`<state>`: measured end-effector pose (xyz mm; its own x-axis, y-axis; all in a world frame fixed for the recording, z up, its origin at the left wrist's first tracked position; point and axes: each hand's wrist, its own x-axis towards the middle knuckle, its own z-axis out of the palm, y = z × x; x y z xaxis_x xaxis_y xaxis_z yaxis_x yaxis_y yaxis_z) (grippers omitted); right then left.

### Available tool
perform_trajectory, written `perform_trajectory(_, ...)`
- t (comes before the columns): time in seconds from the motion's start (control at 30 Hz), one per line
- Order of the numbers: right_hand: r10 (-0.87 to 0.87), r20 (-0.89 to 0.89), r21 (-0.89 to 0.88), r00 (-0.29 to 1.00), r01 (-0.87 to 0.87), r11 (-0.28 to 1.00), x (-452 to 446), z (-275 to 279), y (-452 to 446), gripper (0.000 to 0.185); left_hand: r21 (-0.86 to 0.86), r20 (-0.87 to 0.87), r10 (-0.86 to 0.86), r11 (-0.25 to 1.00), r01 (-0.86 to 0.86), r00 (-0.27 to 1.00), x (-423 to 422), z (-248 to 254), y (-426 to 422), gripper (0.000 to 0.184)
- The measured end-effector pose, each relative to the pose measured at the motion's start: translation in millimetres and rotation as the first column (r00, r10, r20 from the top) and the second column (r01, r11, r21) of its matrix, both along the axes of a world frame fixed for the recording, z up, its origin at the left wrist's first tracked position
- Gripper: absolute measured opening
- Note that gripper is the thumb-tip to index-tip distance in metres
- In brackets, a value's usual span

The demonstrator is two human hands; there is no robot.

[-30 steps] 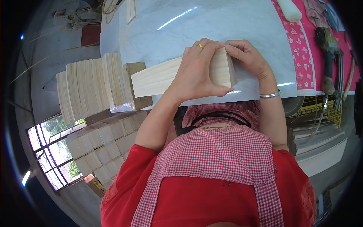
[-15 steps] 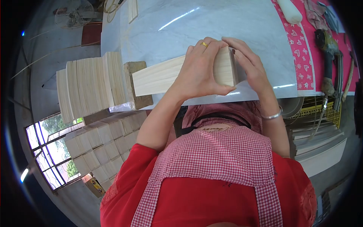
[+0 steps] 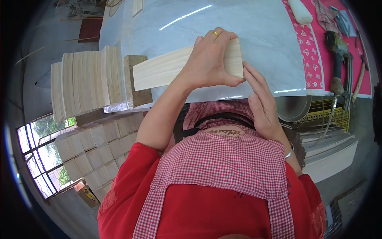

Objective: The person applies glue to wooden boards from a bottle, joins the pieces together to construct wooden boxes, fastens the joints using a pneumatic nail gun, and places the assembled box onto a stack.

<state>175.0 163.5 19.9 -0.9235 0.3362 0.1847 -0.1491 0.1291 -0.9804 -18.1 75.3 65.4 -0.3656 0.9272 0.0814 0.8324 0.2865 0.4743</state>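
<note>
A pale wooden board (image 3: pixel 163 67), perhaps a stack of thin ones, lies at a slant on the table. My left hand (image 3: pixel 211 59), with a gold ring, grips it across its width near the right end, thumb on the near edge and fingers over the far edge. Beside that right end is my right hand (image 3: pixel 264 107), fingers stretched out and fingertips at the board's near corner; whether they touch it is hard to tell. The board's left end is by a brown wooden block (image 3: pixel 137 85).
Left of the block stands a row of upright wooden slats (image 3: pixel 85 81). Stacked wood pieces (image 3: pixel 95 149) are below it. A pneumatic nailer (image 3: pixel 338 59), a hammer (image 3: pixel 359 79) and a white bottle (image 3: pixel 300 12) lie on pink cloth at right. A metal bowl (image 3: pixel 296 107) sits below the table edge.
My right hand has moved from the board's far right corner down toward the near corner, uncovering the end. My left hand keeps its grip. The view has shifted slightly.
</note>
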Motion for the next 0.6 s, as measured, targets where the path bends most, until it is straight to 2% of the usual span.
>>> perform_trajectory(0.17, 0.058, 0.089, -0.046, 0.994, -0.054, 0.997, 13, 5, 2, 0.049, 0.015, -0.021, -0.001, 1.0, 0.001, 1.0, 0, -3, 0, 0.082)
perform_trajectory(0.27, -0.013, -0.003, -0.014, 1.0, 0.013, 1.0, 9, -3, -4, 0.047, 0.036, -0.034, 0.001, 0.999, 0.001, 0.999, 0, -5, -1, 0.082)
perform_trajectory(0.6, -0.117, -0.023, -0.039, 0.993, 0.116, 0.992, 5, -6, -17, 0.05, 0.03, -0.022, 0.007, 1.0, -0.006, 1.0, 1, -6, 1, 0.082)
